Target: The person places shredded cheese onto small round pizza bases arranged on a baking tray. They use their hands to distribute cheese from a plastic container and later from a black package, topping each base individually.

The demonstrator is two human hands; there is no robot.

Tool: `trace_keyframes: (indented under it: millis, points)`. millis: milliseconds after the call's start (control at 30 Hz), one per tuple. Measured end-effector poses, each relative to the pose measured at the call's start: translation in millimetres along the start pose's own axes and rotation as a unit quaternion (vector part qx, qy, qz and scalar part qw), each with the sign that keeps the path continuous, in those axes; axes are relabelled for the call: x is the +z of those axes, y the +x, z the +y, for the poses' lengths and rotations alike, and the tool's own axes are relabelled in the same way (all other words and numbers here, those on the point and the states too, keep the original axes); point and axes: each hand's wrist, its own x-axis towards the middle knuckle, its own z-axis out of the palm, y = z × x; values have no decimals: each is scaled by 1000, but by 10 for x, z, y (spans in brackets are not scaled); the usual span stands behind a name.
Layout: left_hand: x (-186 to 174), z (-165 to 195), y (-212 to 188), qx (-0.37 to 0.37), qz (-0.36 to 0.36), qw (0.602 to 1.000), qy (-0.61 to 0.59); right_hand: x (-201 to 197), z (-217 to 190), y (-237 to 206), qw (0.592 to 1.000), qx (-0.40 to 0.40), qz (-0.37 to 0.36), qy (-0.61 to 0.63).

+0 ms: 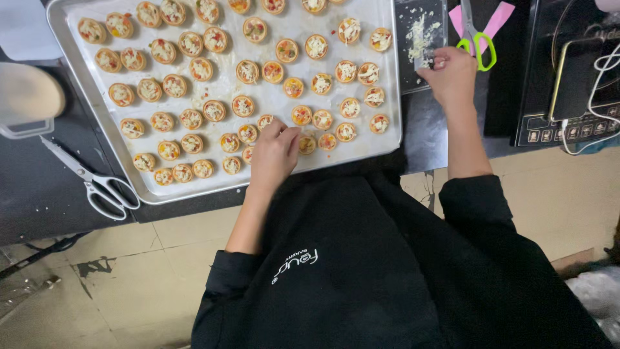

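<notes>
The left hand (274,155) rests on the near part of a big metal baking tray (97,110). The fingers are bent and loosely together, and the fingertips (284,131) touch or almost touch 1 small tartlet (307,143); I cannot tell if they pinch it. All around this hand, and mostly beyond it, are many rows of mini tartlets (213,84), round, with golden shells, filled with red and yellow pieces, and some have white grated cheese on top.

The right hand (452,74) is off the tray, just beside its right edge. It reaches to a dark tray (413,26) which holds grated cheese (420,32). The fingers are closed together in a pinch at the cheese, near the near end of this dark tray; what exactly they hold is too small to see.

Just beyond the right hand lie scissors with green handles (476,42) on a pink sheet (500,16). To the right of this hand, a dark appliance (575,71) stands with a white cable on it.

Well to the left of the left hand, white-handled scissors (97,184) lie on the dark counter (39,187), just beside the corner of the baking tray.
</notes>
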Motion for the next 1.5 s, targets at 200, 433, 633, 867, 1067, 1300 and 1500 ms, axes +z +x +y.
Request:
trace_keyframes:
  millis: [200, 433, 633, 867, 1067, 1300, 1500]
  points:
    - [-16, -14, -10, -20, 8, 1000, 8, 123, -85, 155, 996, 6, 16, 93]
    - [5, -31, -13, -32, 10, 999, 16, 197, -163, 284, 997, -77, -9, 8]
    - [-28, -64, -33, -47, 13, 999, 4, 212, -186, 309, 995, -70, -23, -60]
    - [-64, -75, -50, -46, 16, 999, 16, -160, -379, 328, 950, -263, -136, -102]
    - [-77, -68, -42, -44, 25, 999, 20, -85, -164, 259, 950, -261, -146, -91]
    - [-47, -71, -40, -41, 24, 998, 28, 41, 31, 161, 978, -201, -57, -10]
    - [-13, -138, -61, -44, 26, 998, 25, -133, -326, 17, 979, -89, -24, 180]
